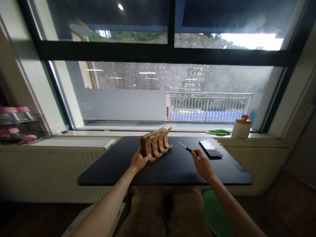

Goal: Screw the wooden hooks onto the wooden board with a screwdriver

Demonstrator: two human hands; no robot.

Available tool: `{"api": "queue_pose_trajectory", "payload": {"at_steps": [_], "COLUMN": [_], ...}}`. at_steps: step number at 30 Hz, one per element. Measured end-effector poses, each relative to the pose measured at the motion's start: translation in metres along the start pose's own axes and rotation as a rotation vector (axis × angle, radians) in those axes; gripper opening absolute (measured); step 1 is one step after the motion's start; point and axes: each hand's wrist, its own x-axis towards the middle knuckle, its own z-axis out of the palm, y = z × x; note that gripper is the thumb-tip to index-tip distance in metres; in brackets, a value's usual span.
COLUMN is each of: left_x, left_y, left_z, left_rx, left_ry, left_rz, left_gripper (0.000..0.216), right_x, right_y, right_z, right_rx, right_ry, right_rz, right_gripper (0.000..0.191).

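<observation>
A wooden hook rack [158, 142], with several curved light-wood hooks on a darker backboard, stands on the black table [108, 171]. My left hand [140, 160] grips its near end, fingers partly hidden behind the wood. To the right of the rack, my right hand [201, 162] is closed around the dark handle of a screwdriver [185, 147]. Its metal shaft points up and left toward the rack, apart from it. Just beyond my right hand lies a phone [211, 149] on the table.
A green cloth [218, 132] and a cream jar with an orange top [242, 127] sit on the windowsill. At the left, a wire rack [22, 126] holds pink-lidded containers above a radiator [74, 143]. A green stool [217, 210] is under the table's right side.
</observation>
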Motion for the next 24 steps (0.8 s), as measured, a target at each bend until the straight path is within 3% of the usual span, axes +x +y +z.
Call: {"api": "queue_pose_trajectory", "payload": {"at_steps": [4, 8, 24], "left_x": [0.0, 0.0, -0.003], "left_y": [0.0, 0.0, 0.003], "left_z": [0.0, 0.0, -0.001], "left_rx": [-0.002, -0.012, -0.026], "left_ry": [0.004, 0.004, -0.001], "left_rz": [-0.007, -0.009, 0.009], "left_gripper": [0.048, 0.047, 0.043], "right_x": [-0.017, -0.018, -0.017], "right_y": [-0.048, -0.074, -0.09], "right_z": [0.041, 0.066, 0.097], "right_rx": [0.1, 0.153, 0.22], "right_ry": [-0.075, -0.104, -0.056], "right_rz": [-0.066, -0.077, 0.005], "right_gripper": [0.024, 0.023, 0.024]}}
